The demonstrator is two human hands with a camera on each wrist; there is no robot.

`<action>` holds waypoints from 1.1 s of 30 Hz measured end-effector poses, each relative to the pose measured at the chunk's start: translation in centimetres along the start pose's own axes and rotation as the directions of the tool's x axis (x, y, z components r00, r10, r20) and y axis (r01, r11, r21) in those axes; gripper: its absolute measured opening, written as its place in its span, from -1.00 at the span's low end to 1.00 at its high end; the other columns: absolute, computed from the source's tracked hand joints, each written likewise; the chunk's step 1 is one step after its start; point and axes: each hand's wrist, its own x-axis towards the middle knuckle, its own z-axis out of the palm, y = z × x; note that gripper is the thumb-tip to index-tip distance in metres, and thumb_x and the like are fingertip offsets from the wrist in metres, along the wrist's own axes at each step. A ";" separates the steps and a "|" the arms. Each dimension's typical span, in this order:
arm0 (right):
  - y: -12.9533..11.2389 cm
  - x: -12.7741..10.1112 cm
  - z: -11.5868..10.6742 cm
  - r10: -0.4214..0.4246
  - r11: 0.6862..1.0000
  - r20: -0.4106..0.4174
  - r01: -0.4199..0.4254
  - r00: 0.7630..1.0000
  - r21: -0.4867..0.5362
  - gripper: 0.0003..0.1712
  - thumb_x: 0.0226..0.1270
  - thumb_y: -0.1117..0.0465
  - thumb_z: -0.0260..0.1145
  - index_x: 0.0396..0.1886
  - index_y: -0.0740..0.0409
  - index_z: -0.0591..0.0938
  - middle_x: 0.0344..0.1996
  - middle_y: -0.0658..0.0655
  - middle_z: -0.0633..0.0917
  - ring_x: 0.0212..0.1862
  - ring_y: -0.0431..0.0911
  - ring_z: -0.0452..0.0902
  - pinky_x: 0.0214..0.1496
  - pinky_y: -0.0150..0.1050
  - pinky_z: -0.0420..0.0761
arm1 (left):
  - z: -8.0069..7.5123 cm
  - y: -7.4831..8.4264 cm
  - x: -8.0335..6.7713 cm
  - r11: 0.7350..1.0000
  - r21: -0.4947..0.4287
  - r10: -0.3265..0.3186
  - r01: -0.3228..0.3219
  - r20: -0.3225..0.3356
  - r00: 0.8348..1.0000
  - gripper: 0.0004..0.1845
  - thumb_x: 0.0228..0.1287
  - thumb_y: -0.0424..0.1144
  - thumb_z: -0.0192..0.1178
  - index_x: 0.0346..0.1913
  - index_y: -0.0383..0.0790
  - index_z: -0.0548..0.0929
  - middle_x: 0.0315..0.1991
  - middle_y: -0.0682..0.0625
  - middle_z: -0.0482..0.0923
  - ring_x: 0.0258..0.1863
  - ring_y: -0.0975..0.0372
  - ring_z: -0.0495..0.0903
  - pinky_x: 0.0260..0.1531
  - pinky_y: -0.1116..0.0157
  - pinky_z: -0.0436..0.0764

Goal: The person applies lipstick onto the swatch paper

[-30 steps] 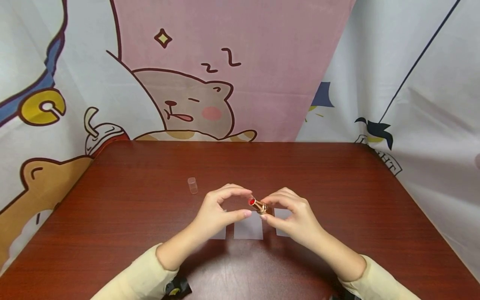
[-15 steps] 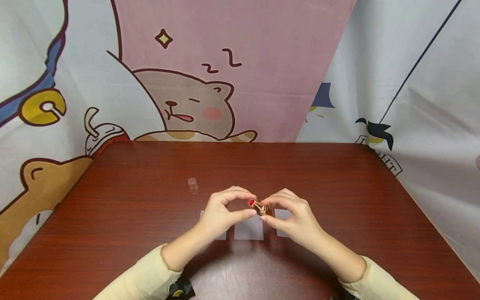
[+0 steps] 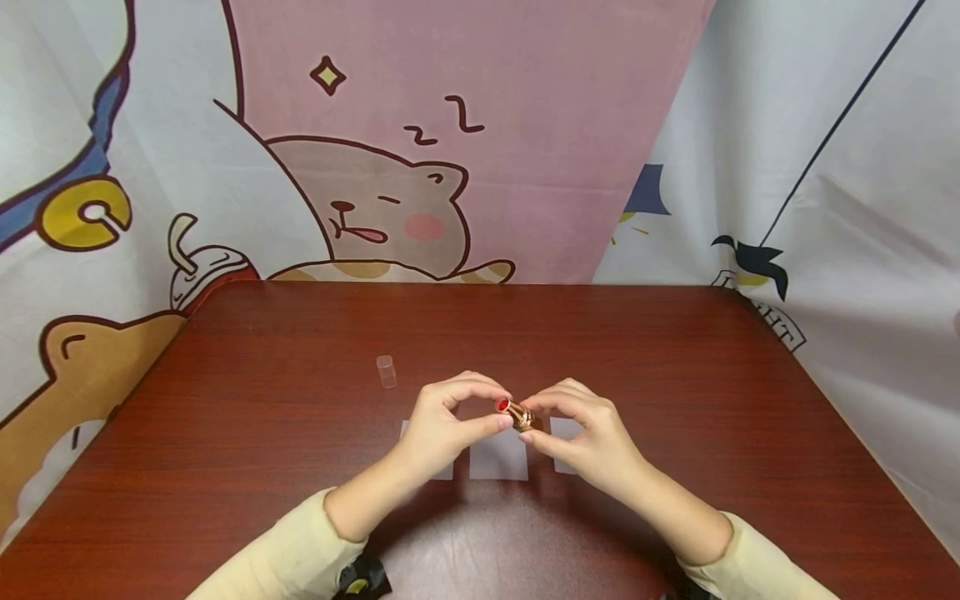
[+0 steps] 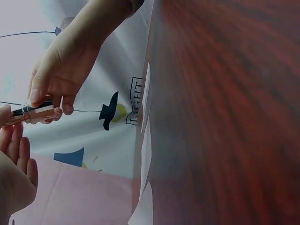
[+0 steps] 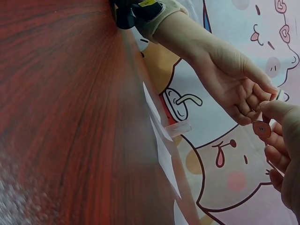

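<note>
Gold metal and a red tip mark the lipstick (image 3: 514, 412), which is held just above the tabletop (image 3: 675, 358) between the two hands. The right hand (image 3: 592, 433) is curled round the tube's base, pinched between thumb and fingertips; the left hand (image 3: 442, 421) is bent into a ring, its thumb and forefinger touching the tube near the red end. The tube is judged light, rigid and smooth, so likely slippery; the red stick is probably soft and easily smeared, so the metal barrel is the better place to be gripped. Directly beneath the hands, three pale paper squares (image 3: 498, 457) are laid flat in a row. Beyond the left hand, well apart from it, a small clear cap (image 3: 386, 371) is stood upright. Nothing is seen between the hands and the papers.
</note>
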 end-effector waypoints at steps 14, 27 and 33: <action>0.1 0.0 -0.4 0.061 0.998 -0.012 -0.060 0.998 0.013 -0.59 -0.09 0.44 0.54 -0.16 0.14 0.70 -0.26 -0.04 0.68 -0.23 -0.14 0.54 -0.13 -0.30 0.62 | 0.1 -0.1 0.6 0.998 0.010 0.060 -0.059 -0.017 0.998 -0.79 -0.02 -0.51 0.41 -0.25 -0.40 0.71 -0.27 -0.08 0.66 -0.16 0.13 0.61 -0.01 0.20 0.52; 0.3 -0.2 -0.4 0.063 0.998 -0.023 -0.063 0.998 0.010 -0.60 -0.10 0.41 0.56 -0.19 0.10 0.70 -0.28 -0.05 0.68 -0.25 -0.13 0.55 -0.17 -0.22 0.62 | -0.2 0.4 0.7 0.999 0.020 0.044 -0.043 -0.047 0.998 -0.81 0.00 -0.50 0.41 -0.26 -0.36 0.72 -0.27 -0.01 0.66 -0.19 0.13 0.60 -0.01 0.20 0.49; 0.4 -0.2 -0.3 0.039 0.999 -0.031 -0.039 0.999 0.008 -0.59 -0.11 0.43 0.55 -0.19 0.10 0.71 -0.29 -0.04 0.68 -0.29 -0.07 0.54 -0.16 -0.26 0.62 | -0.3 0.4 0.6 0.999 0.020 0.043 -0.042 -0.045 0.998 -0.81 0.00 -0.50 0.42 -0.27 -0.34 0.72 -0.28 -0.01 0.66 -0.18 0.13 0.60 0.00 0.20 0.49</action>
